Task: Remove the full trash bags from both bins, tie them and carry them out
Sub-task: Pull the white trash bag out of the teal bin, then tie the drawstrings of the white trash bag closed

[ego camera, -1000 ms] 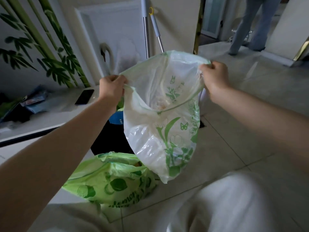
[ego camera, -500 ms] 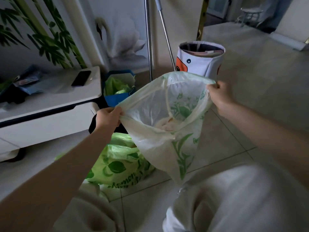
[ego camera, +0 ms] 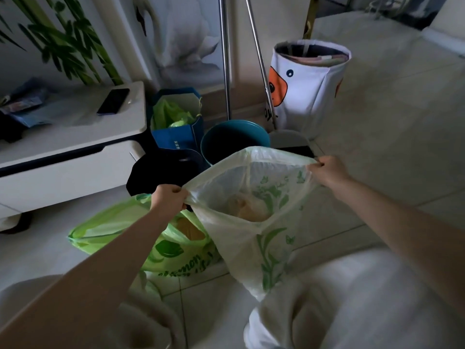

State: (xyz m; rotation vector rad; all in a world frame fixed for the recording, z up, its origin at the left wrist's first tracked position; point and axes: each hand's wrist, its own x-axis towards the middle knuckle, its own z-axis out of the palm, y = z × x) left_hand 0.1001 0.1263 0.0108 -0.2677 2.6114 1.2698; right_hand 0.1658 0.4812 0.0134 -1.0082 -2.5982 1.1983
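Head view: white bag (ego camera: pixel 251 238) with green leaf print hangs open over the tiled floor (ego camera: pixel 377 137), pale rubbish inside. Left hand (ego camera: pixel 167 201) and right hand (ego camera: pixel 327 171) each pinch its rim, fingers curled tight.

A white trash bag (ego camera: pixel 254 222) with green plant print hangs open-mouthed, centre. A green bag (ego camera: pixel 173 250) lies untied on the floor, near left. Behind stand a black bin (ego camera: pixel 163 170) and a teal bin (ego camera: pixel 234 139).
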